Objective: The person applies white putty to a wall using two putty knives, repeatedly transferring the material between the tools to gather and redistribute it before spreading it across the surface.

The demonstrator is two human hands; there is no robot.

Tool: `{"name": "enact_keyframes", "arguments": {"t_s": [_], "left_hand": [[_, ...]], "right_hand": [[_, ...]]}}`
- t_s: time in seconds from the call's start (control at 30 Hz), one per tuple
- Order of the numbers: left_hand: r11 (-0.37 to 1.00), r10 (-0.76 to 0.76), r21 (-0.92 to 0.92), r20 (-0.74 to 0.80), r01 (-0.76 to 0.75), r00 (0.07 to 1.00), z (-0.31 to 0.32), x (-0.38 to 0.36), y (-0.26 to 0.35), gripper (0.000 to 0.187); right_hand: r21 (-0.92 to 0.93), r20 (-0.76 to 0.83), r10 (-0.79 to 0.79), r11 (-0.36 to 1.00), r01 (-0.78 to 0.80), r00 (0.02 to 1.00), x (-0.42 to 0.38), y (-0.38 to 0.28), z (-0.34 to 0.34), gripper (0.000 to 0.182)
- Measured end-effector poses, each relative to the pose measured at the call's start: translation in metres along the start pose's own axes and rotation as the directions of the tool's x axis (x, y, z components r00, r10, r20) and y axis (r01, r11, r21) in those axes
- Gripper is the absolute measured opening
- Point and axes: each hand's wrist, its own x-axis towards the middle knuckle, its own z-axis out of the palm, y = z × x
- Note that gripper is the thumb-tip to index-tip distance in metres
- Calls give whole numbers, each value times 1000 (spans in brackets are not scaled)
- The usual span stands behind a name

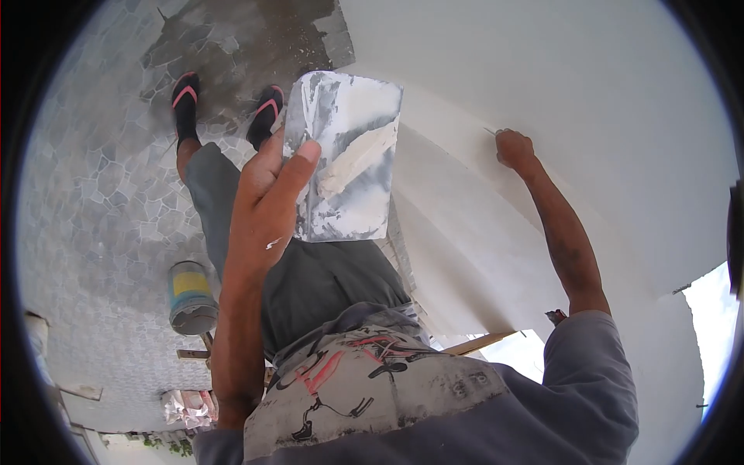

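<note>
My left hand (267,190) grips a flat rectangular metal plate (316,221) from its left side, thumb on top and fingers hidden beneath. White putty (358,160) is smeared over the plate, with a thicker ridge across its middle. A white smudge marks the back of this hand. At the right, my right hand (514,149) is closed against the pale wall (620,116). From its fist a thin blade edge (490,131) sticks out, apparently a putty knife; the hand hides its handle.
A bucket (191,298) with a yellow and blue label is on the stone-patterned floor (108,186) at left. Near it lie a wooden piece (192,355) and a crumpled bag (190,408). A wooden strip (479,342) leans by the wall. My sandalled feet are at the top.
</note>
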Motion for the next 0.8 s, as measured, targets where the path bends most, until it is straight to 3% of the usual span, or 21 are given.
{"name": "enact_keyframes", "arguments": {"t_s": [0.27,0.37,0.47,0.57,0.7,0.8], "left_hand": [[997,-57,48,-27,58,998,3,4,-11,43],[997,-53,54,-20,54,998,4,5,-10,42],[999,-25,22,-45,26,999,11,1,-1,42],[1000,-8,-11,-35,7,999,12,1,-2,43],[999,-12,29,5,12,1000,6,1,-5,43],[999,6,46,-28,-5,1000,7,0,-3,42]], "right_hand": [[25,128,51,998,-55,990,22,10,11,17],[-36,52,26,999,-24,998,10,-2,26,19],[-39,127,-99,994,105,987,-11,-28,12,20],[112,83,-132,986,122,988,-22,-45,-18,20],[-66,-57,-20,998,16,998,-3,-15,-2,17],[-99,6,-16,995,17,1000,4,3,12,14]]}}
